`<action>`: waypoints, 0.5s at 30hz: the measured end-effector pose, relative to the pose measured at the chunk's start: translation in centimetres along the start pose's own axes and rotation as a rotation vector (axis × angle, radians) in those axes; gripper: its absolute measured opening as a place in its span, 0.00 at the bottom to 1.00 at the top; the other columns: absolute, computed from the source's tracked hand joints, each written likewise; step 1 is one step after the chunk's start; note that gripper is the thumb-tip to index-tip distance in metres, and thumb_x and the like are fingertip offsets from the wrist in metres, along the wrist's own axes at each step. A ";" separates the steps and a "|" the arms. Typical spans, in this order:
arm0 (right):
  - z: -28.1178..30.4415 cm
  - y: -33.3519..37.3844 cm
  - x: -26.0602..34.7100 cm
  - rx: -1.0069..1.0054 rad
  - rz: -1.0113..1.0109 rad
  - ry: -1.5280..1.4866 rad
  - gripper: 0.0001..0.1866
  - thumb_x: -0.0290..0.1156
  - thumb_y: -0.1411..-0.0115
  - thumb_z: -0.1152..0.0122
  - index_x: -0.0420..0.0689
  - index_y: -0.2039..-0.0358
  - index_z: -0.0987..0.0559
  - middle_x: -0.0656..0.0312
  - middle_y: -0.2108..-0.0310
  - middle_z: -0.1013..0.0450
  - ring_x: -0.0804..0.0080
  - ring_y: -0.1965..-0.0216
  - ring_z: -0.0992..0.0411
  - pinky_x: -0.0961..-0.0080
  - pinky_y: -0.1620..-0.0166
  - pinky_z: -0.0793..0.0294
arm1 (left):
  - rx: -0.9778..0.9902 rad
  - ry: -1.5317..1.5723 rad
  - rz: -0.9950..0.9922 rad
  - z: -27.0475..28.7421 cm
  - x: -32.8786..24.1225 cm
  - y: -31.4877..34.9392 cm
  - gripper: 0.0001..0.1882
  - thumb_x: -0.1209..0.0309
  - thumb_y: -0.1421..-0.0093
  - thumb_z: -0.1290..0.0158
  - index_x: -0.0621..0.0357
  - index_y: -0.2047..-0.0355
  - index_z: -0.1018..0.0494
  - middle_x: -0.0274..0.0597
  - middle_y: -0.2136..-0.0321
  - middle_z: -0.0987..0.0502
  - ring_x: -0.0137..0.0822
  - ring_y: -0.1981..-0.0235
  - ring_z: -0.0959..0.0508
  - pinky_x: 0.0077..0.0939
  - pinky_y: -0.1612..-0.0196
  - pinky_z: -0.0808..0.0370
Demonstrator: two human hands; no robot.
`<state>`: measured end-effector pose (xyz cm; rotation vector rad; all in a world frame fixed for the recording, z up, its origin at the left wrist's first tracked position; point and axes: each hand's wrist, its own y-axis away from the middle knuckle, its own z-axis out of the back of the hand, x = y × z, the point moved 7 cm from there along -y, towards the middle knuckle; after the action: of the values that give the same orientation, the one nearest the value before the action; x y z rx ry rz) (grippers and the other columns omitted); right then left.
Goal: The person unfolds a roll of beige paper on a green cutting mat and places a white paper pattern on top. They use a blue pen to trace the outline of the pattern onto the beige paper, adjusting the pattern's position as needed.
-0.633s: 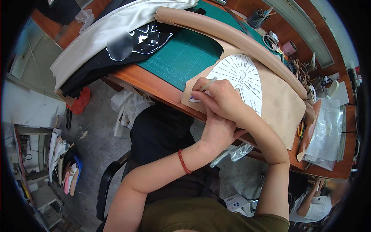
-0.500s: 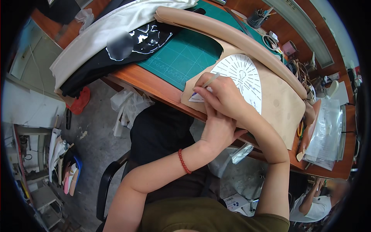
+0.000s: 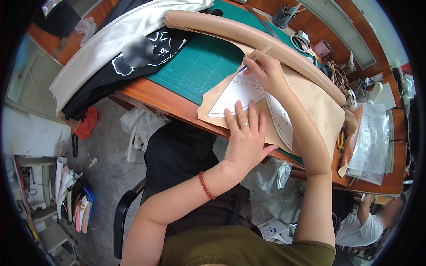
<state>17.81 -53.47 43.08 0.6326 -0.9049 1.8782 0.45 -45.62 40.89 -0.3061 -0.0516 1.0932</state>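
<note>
A white paper pattern (image 3: 237, 91) with radiating lines lies on a tan leather sheet (image 3: 313, 104) at the near edge of the wooden table (image 3: 168, 99). My left hand (image 3: 245, 139) presses flat on the pattern's near edge, fingers spread, a ring on one finger and a red bead bracelet at the wrist. My right hand (image 3: 266, 73) holds a thin silver pen (image 3: 255, 57), its tip at the pattern's far edge, next to the green cutting mat (image 3: 199, 62).
A tan leather roll (image 3: 248, 33), black glossy material (image 3: 146, 55) and white cloth (image 3: 111, 40) lie across the table's back. Plastic-wrapped sheets (image 3: 372, 146), scissors and small tools crowd the right end. Another person (image 3: 366, 226) sits at lower right. Shoes and clutter cover the floor at left.
My right hand moved with the pen from the pattern's near left corner up to its far edge. My left hand, formerly under the right one, now lies uncovered on the pattern.
</note>
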 end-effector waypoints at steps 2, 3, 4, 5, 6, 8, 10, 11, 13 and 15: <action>0.7 -0.4 -0.8 -0.029 0.013 -0.001 0.11 0.33 0.32 0.40 0.37 0.66 0.21 0.56 0.77 0.20 0.72 0.74 0.20 0.75 0.68 0.24 | 0.002 0.001 -0.005 0.0 0.0 -0.1 0.49 0.29 0.42 0.51 0.58 0.36 0.31 0.61 0.34 0.36 0.70 0.34 0.37 0.74 0.35 0.43; 1.1 -0.6 -1.4 -0.045 0.007 0.005 0.11 0.33 0.32 0.40 0.37 0.66 0.21 0.56 0.77 0.20 0.72 0.74 0.20 0.75 0.68 0.24 | 0.001 0.002 -0.007 0.1 0.0 -0.1 0.49 0.29 0.42 0.51 0.58 0.36 0.31 0.61 0.34 0.36 0.70 0.34 0.37 0.74 0.35 0.43; 1.4 -0.6 -1.7 -0.059 0.003 0.010 0.11 0.33 0.32 0.40 0.37 0.66 0.21 0.57 0.77 0.21 0.73 0.74 0.20 0.75 0.67 0.24 | 0.000 0.003 -0.007 0.1 0.0 -0.1 0.49 0.29 0.42 0.51 0.58 0.36 0.31 0.61 0.34 0.36 0.70 0.34 0.37 0.74 0.36 0.43; 1.9 -0.6 -2.1 -0.083 -0.023 0.005 0.11 0.33 0.32 0.41 0.37 0.65 0.21 0.57 0.77 0.21 0.73 0.73 0.20 0.75 0.67 0.24 | -0.003 0.002 -0.012 0.1 -0.1 -0.1 0.49 0.29 0.42 0.51 0.58 0.36 0.31 0.61 0.34 0.36 0.70 0.34 0.37 0.74 0.36 0.43; 2.3 -0.5 -2.4 -0.108 -0.048 0.000 0.11 0.33 0.31 0.41 0.37 0.65 0.21 0.58 0.77 0.21 0.74 0.73 0.20 0.75 0.67 0.24 | -0.006 0.001 -0.016 0.2 -0.1 -0.1 0.49 0.29 0.42 0.51 0.58 0.36 0.31 0.61 0.34 0.36 0.70 0.34 0.36 0.74 0.36 0.42; 2.5 -0.4 -2.1 -0.127 -0.070 -0.054 0.11 0.33 0.30 0.42 0.37 0.64 0.22 0.58 0.76 0.21 0.74 0.72 0.20 0.75 0.66 0.23 | -0.001 -0.005 -0.016 0.2 0.0 -0.1 0.49 0.29 0.42 0.51 0.58 0.36 0.31 0.61 0.34 0.36 0.70 0.35 0.36 0.74 0.36 0.42; 2.3 0.9 -0.9 -0.127 -0.072 -0.140 0.11 0.33 0.30 0.42 0.37 0.64 0.22 0.59 0.75 0.20 0.75 0.72 0.20 0.76 0.65 0.23 | 0.014 -0.005 -0.022 0.3 -0.1 -0.2 0.49 0.29 0.43 0.50 0.58 0.36 0.31 0.61 0.34 0.36 0.70 0.35 0.35 0.73 0.36 0.42; 1.3 1.7 -0.1 -0.058 -0.076 -0.232 0.11 0.33 0.29 0.43 0.37 0.63 0.22 0.59 0.74 0.20 0.75 0.70 0.20 0.77 0.65 0.22 | 0.016 -0.011 -0.021 0.3 0.0 -0.2 0.49 0.29 0.43 0.50 0.58 0.36 0.31 0.61 0.34 0.36 0.70 0.36 0.35 0.73 0.36 0.42; -0.2 3.0 1.6 0.035 -0.024 -0.209 0.11 0.33 0.29 0.42 0.37 0.62 0.22 0.60 0.74 0.20 0.76 0.70 0.19 0.78 0.64 0.22 | 0.021 -0.021 -0.021 0.3 0.0 -0.2 0.50 0.29 0.43 0.50 0.59 0.36 0.32 0.62 0.34 0.36 0.70 0.36 0.35 0.73 0.36 0.41; -0.8 4.2 2.7 0.100 -0.039 -0.194 0.11 0.33 0.29 0.42 0.37 0.62 0.22 0.60 0.73 0.21 0.76 0.67 0.19 0.78 0.62 0.22 | 0.002 -0.007 -0.016 0.2 0.0 -0.1 0.50 0.29 0.43 0.49 0.60 0.36 0.32 0.62 0.34 0.36 0.70 0.36 0.34 0.73 0.36 0.42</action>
<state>12.79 -52.72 43.21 0.8997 -0.9182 1.8587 0.54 -45.60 41.15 -0.3002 -0.0590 1.0781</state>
